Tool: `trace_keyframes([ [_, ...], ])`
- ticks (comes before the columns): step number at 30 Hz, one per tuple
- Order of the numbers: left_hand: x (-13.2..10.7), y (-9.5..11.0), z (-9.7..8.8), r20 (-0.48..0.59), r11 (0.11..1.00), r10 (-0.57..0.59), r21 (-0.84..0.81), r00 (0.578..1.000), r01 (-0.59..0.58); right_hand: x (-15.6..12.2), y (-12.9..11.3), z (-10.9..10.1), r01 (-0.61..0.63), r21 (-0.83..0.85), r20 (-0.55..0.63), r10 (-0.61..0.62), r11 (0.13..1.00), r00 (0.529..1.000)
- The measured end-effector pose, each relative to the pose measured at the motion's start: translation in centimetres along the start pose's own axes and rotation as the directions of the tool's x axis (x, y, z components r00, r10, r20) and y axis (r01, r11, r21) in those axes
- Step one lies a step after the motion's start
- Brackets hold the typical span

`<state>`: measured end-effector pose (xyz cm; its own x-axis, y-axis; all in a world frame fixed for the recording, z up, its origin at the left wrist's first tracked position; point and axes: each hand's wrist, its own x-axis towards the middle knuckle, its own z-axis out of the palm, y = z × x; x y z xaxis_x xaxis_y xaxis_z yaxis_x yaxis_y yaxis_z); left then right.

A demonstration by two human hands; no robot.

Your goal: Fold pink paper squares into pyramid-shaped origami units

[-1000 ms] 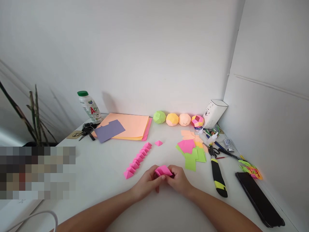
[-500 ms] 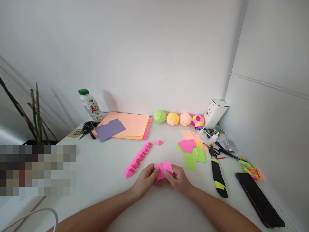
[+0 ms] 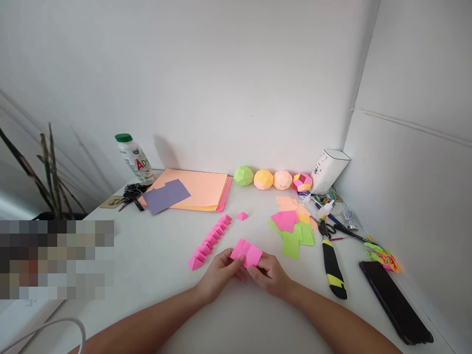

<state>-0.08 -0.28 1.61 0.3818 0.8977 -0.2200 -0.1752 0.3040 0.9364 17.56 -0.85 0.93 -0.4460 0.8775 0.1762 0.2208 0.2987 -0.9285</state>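
A creased pink paper square (image 3: 248,251) is held up between both hands above the white table. My left hand (image 3: 223,273) pinches its left side, thumb on the front face. At the lower right corner, my right hand (image 3: 271,275) grips the paper between thumb and fingers. Just beyond my left hand, a slanting row of folded pink paper pieces (image 3: 209,242) stands on the table. One more folded pink piece (image 3: 242,216) lies apart from the row's far end. Pink, green and orange paper squares (image 3: 291,244) lie loosely overlapped to the right.
Along the wall sit several faceted paper balls (image 3: 263,180) and a white box (image 3: 329,171). Peach paper sheets (image 3: 199,184) with a purple piece (image 3: 167,196) lie left. At right are a black-yellow cutter (image 3: 334,270), scissors (image 3: 326,228), a glue bottle (image 3: 326,210) and a black phone (image 3: 395,302).
The pink paper square has been turned and tilted in my hands, its upper edge now sloping down to the right. Both hands still hold it. The view has shifted slightly.
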Motion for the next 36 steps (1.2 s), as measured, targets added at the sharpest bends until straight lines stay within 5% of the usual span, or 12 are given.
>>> trace_keyframes([
  [5,0.27,-0.35,-0.53,0.055,0.989,-0.046,-0.137,0.997,0.053,-0.65,-0.01,0.02,0.071,0.191,-0.079,-0.057,0.979,0.995],
  [11,0.36,-0.52,-0.5,0.018,0.986,-0.036,-0.162,0.999,0.039,-0.17,-0.05,-0.15,0.249,-0.036,-0.098,-0.251,0.968,0.963],
  [15,0.18,-0.07,-0.19,0.028,0.995,-0.03,-0.093,0.999,0.032,-0.04,0.27,-0.17,0.264,-0.08,-0.094,-0.271,0.961,0.958],
  [21,-0.23,0.36,0.24,0.016,0.998,-0.051,0.037,0.999,0.051,-0.01,-0.01,-0.26,0.211,-0.035,-0.088,-0.213,0.977,0.973],
  [29,-0.27,0.13,0.12,0.078,0.998,-0.055,-0.001,0.995,0.055,0.25,0.02,-0.45,-0.037,0.14,-0.126,0.055,0.99,0.99],
  [36,-0.34,0.22,0.02,0.116,0.999,-0.035,0.032,0.993,0.031,0.24,-0.31,-0.5,-0.058,0.159,-0.112,0.076,0.986,0.991],
])
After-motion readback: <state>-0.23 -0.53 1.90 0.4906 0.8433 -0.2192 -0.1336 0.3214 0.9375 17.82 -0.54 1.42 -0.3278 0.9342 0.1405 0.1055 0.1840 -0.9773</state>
